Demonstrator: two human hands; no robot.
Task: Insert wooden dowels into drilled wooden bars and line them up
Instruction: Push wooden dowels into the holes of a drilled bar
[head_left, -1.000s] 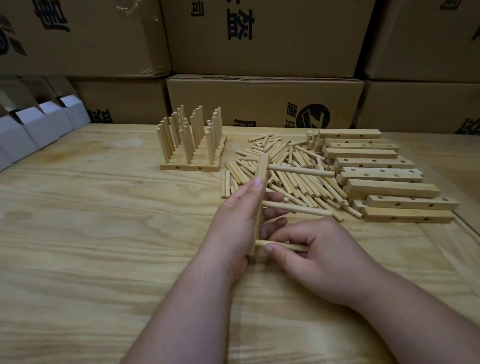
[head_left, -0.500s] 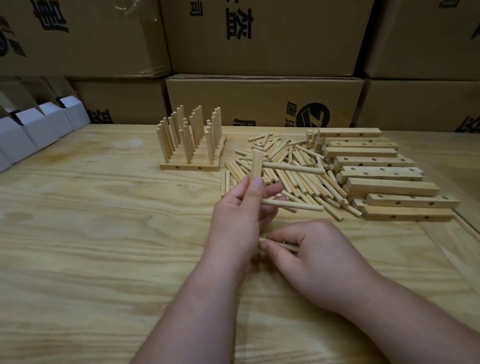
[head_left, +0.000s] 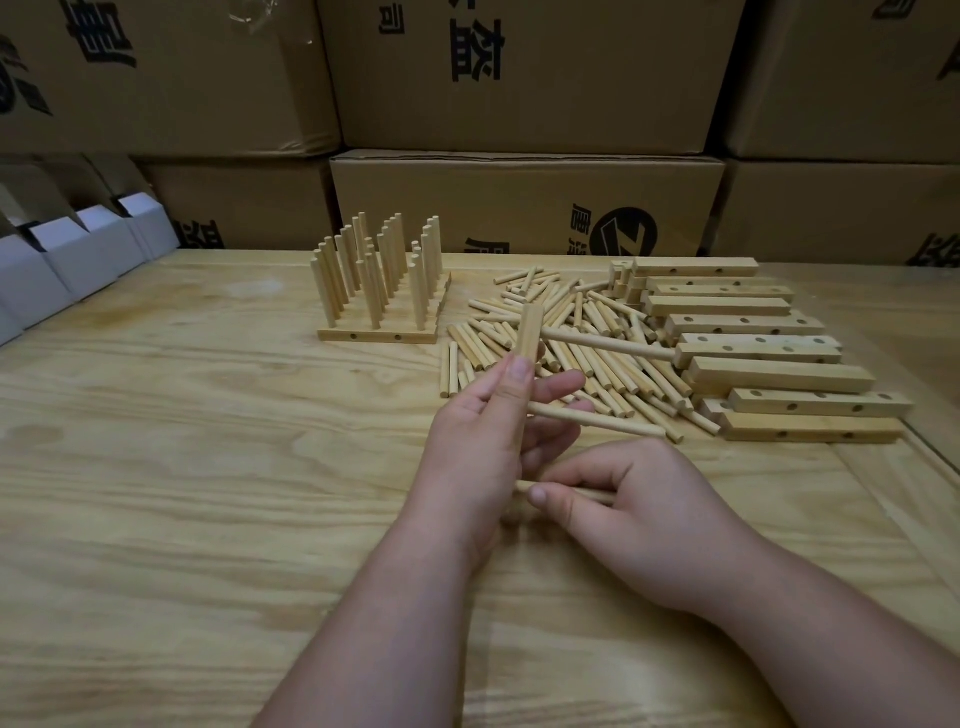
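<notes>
Nearest you, your right hand (head_left: 639, 512) is curled round a pale round wooden dowel (head_left: 589, 493), thumb on top and fingers folded over it. That dowel lies level, its long axis running left to right, and its left end meets the lower end of the drilled bar, where your hands hide the joint.

Your left hand (head_left: 485, 441) grips the light square-section wooden bar (head_left: 529, 335) upright: thumb pressed along its near face, fingers half spread behind it. The bar's long axis runs near to far and tilts away from you, so its top end stands over the dowel pile. Two more dowels already sit in this bar and point to your right: the middle one (head_left: 597, 420) just above your right hand, the upper one (head_left: 608, 344) reaching toward the bar stack. That makes three dowels on this bar, counting the one you hold.

Beyond your hands, a loose heap of plain wooden dowels (head_left: 587, 332) lies on the plywood table (head_left: 182, 467), too many and too overlapped to count. To its right is a stack of drilled wooden bars (head_left: 753, 353), about eight showing, lying left to right. Left of the heap stands the row of finished bars (head_left: 382, 291), dowels upright in three columns. Brown cardboard cartons (head_left: 524, 202) wall the far edge, with small white boxes (head_left: 62, 260) at far left.
</notes>
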